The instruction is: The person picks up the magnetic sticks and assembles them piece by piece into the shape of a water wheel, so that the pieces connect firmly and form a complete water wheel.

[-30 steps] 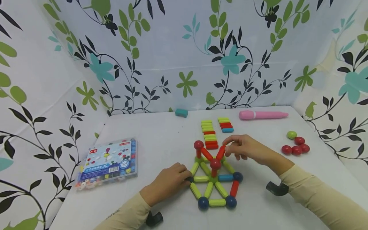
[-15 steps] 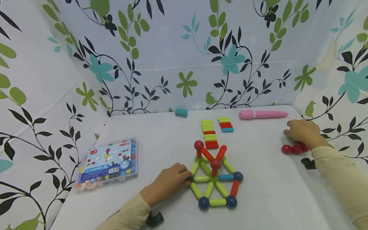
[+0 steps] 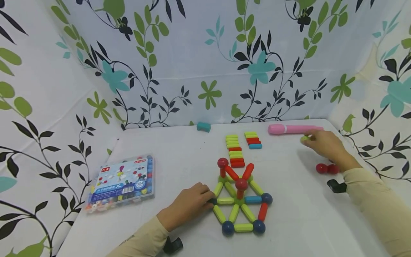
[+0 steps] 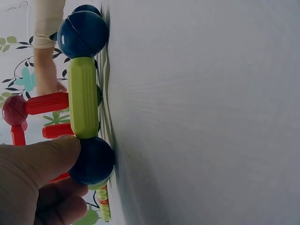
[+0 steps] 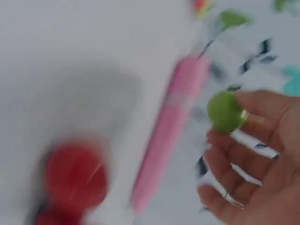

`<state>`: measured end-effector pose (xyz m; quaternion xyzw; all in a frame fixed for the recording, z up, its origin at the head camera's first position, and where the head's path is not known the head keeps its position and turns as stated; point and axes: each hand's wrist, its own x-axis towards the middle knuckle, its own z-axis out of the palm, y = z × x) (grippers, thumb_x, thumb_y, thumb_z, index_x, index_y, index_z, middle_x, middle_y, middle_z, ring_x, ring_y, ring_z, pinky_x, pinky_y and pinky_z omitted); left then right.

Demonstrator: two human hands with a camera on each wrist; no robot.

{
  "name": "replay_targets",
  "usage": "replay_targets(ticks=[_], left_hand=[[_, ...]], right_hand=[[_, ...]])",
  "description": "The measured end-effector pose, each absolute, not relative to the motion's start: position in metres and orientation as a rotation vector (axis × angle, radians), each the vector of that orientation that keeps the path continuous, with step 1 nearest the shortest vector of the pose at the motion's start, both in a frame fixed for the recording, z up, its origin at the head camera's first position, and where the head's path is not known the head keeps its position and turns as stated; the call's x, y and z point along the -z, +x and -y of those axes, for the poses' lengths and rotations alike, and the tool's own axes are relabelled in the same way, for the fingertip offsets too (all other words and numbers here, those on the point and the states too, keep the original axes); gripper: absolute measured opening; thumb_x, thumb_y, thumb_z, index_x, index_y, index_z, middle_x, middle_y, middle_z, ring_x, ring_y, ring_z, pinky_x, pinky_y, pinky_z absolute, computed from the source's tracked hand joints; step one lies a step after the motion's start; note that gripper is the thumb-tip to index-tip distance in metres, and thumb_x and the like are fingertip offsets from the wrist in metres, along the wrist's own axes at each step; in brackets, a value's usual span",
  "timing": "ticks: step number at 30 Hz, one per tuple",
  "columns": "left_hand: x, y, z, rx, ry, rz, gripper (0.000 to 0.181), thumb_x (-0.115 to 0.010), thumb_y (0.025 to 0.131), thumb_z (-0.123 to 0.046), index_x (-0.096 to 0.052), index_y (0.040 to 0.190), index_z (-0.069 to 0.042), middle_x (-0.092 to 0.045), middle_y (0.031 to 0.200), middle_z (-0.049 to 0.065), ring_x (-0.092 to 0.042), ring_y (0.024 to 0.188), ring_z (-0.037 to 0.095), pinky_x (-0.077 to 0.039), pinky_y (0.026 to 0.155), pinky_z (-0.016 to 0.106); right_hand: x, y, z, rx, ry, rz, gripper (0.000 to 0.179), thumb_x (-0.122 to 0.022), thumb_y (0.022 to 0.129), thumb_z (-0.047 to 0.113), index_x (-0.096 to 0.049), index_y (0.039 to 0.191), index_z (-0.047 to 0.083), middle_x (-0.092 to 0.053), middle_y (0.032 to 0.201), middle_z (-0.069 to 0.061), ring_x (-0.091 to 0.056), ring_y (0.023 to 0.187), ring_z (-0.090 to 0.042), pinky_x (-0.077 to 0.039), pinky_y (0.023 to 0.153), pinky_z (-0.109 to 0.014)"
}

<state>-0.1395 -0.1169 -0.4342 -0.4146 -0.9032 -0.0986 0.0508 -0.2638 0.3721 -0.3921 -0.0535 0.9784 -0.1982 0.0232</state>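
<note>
My left hand (image 3: pixel 189 200) holds a navy ball (image 4: pixel 93 161) at the left corner of a ball-and-rod structure, thumb on its side in the left wrist view. Lime, red and blue rods join navy and green balls into a flat frame. Above it rise two red balls (image 3: pixel 241 184) on upright red rods, a slanting red rod linking them. Another red rod (image 3: pixel 248 171) slants up from the front red ball, its upper end free. Off to the right, my right hand (image 3: pixel 327 146) pinches a green ball (image 5: pixel 225 112) between thumb and fingertips, lifted over the table.
Loose red balls (image 3: pixel 321 168) lie below the right hand, partly hidden by it. A pink pen-shaped stick (image 3: pixel 290 129) lies at the back. Two rows of short rods (image 3: pixel 236 151) sit behind the structure. A boxed set (image 3: pixel 122 180) lies left; a teal block (image 3: pixel 203 126) is at the back edge.
My right hand has left the slanting red rod, reached right to the loose balls, and lifted the green one, carrying it a little left. The left hand has stayed on the navy ball.
</note>
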Motion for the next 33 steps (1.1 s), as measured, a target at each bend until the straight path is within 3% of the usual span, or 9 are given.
replay_targets(ticks=[4, 7, 11, 23, 29, 33], left_hand=[[0.433, -0.139, 0.116, 0.29, -1.264, 2.756, 0.022, -0.08, 0.09, -0.027, -0.073, 0.109, -0.019, -0.067, 0.1, -0.005, -0.058, 0.089, 0.009, -0.053, 0.065, 0.018], [0.434, -0.139, 0.116, 0.295, -1.262, 2.754, 0.022, -0.08, 0.09, -0.027, -0.073, 0.109, -0.019, -0.067, 0.1, -0.005, -0.058, 0.089, 0.009, -0.053, 0.065, 0.017], [0.435, -0.139, 0.116, 0.308, -1.263, 2.751, 0.022, -0.08, 0.09, -0.027, -0.074, 0.109, -0.019, -0.067, 0.1, -0.005, -0.058, 0.09, 0.009, -0.053, 0.066, 0.018], [0.436, -0.14, 0.117, 0.317, -1.259, 2.752, 0.022, -0.08, 0.089, -0.026, -0.073, 0.11, -0.019, -0.067, 0.101, -0.005, -0.06, 0.093, 0.01, -0.055, 0.07, 0.019], [0.437, -0.14, 0.117, 0.308, -1.256, 2.744, 0.022, -0.08, 0.09, -0.027, -0.074, 0.11, -0.02, -0.067, 0.1, -0.005, -0.059, 0.092, 0.009, -0.055, 0.069, 0.019], [0.437, -0.139, 0.117, 0.308, -1.255, 2.734, 0.022, -0.081, 0.089, -0.026, -0.074, 0.109, -0.02, -0.066, 0.1, -0.006, -0.059, 0.091, 0.009, -0.055, 0.067, 0.019]], right_hand=[[0.375, -0.248, -0.313, 1.071, -0.436, -2.787, 0.046, -0.067, 0.099, 0.041, -0.064, 0.132, 0.01, -0.07, 0.122, -0.012, -0.064, 0.114, -0.034, -0.054, 0.096, -0.054], [0.372, -0.239, -0.275, 1.183, -0.591, -2.602, 0.044, -0.068, 0.098, 0.041, -0.064, 0.133, 0.015, -0.07, 0.123, -0.003, -0.064, 0.115, -0.026, -0.056, 0.097, -0.044], [0.377, -0.232, -0.245, 1.197, -0.721, -2.468, 0.041, -0.069, 0.099, 0.032, -0.064, 0.134, 0.013, -0.069, 0.124, -0.003, -0.063, 0.116, -0.024, -0.056, 0.095, -0.034], [0.388, -0.23, -0.231, 1.203, -0.76, -2.353, 0.043, -0.064, 0.101, 0.023, -0.059, 0.141, 0.007, -0.064, 0.134, -0.007, -0.058, 0.121, -0.029, -0.055, 0.096, -0.039], [0.39, -0.23, -0.232, 1.239, -0.777, -2.33, 0.043, -0.062, 0.102, 0.026, -0.059, 0.141, 0.008, -0.063, 0.135, -0.007, -0.055, 0.126, -0.031, -0.053, 0.1, -0.044], [0.39, -0.23, -0.231, 1.239, -0.767, -2.345, 0.044, -0.065, 0.1, 0.029, -0.06, 0.139, 0.009, -0.064, 0.131, -0.006, -0.054, 0.123, -0.031, -0.052, 0.097, -0.041]])
